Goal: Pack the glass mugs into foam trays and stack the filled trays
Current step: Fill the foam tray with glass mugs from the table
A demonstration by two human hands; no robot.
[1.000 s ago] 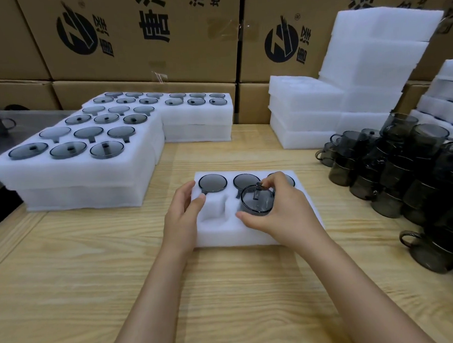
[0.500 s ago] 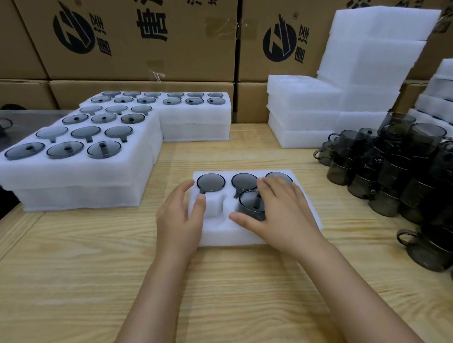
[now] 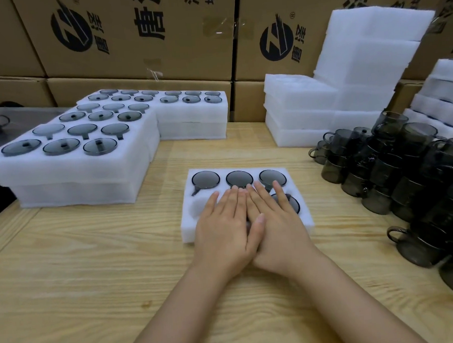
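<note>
Head view, left grip [image 3: 222, 225], right grip [image 3: 278, 221] spread flat atop foam tray [image 3: 300, 221], mug [image 3: 293, 204] beneath

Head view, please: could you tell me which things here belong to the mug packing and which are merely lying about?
Belongs to the job: left hand and right hand, flat on the foam tray; seated mugs in it; loose mugs at right; filled tray stacks; empty foam trays.
Lying about: cardboard boxes behind; wooden table.
</note>
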